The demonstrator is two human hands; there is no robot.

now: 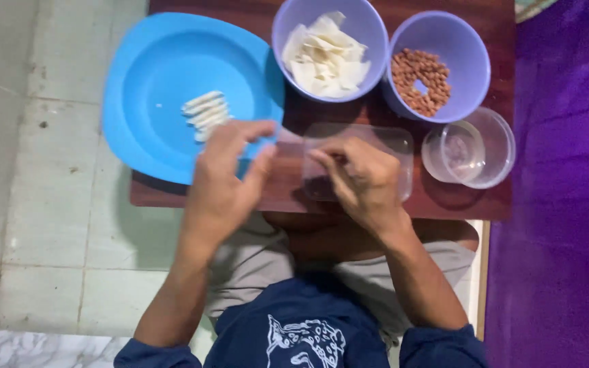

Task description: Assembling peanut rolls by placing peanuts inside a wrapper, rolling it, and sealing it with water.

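Small pale piece, prob. a wrapper bit, is sitting pinched in the right hand (363, 178) fingertips (323, 158), right over the clear rectangular container (393, 140) near the front edge of the tabletop (444, 197), about mid-width; too small & blurred to tell its long axis. Right hand is closing thumb and fingers together on it, knuckles up, covering most of the container. Left hand (223, 184) is hovering just to the left, fingers half-curled & loosely spread, thumb apart from the index, holding nothing I can make out; its fingertips (257, 128) are lying over the near rim of the blue plate (144, 82). So the piece is lying nearer the right hand, w/ the left just beside it, a small gap between the two. On the plate, a row of rolled white sticks (206, 112) is lying side by side, long axes running roughly left-right, just beyond the left fingertips. Toward the back edge: purple bowl w/ white wrappers (325, 54), then purple bowl w/ peanuts (420, 80) toward the right corner. Clear round container (472, 148) is sitting at the right edge, apart from both hands.
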